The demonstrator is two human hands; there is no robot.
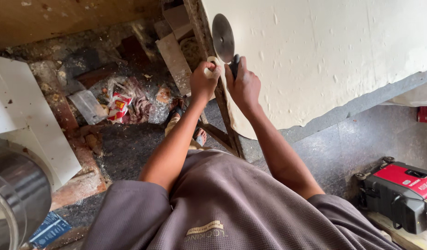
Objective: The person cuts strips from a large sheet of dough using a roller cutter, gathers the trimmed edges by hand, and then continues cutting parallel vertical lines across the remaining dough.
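Observation:
My left hand [203, 82] is closed around a roll of pale tape [212, 66], held against the edge of a cream-painted board [324, 55]. My right hand [243, 85] grips the dark handle of a tool [234, 65] whose round grey metal disc [222, 38] stands just above both hands. The two hands are close together at the board's left edge, over a wooden frame leg [222, 106]. My feet in sandals [176, 109] show below the hands.
Plastic wrappers and litter [125, 102] lie on the dirty floor at left, by bricks and wood scraps [174, 58]. A white panel [23, 115] and a shiny metal cylinder [16, 185] are at far left. A red and black machine [401, 194] sits at lower right.

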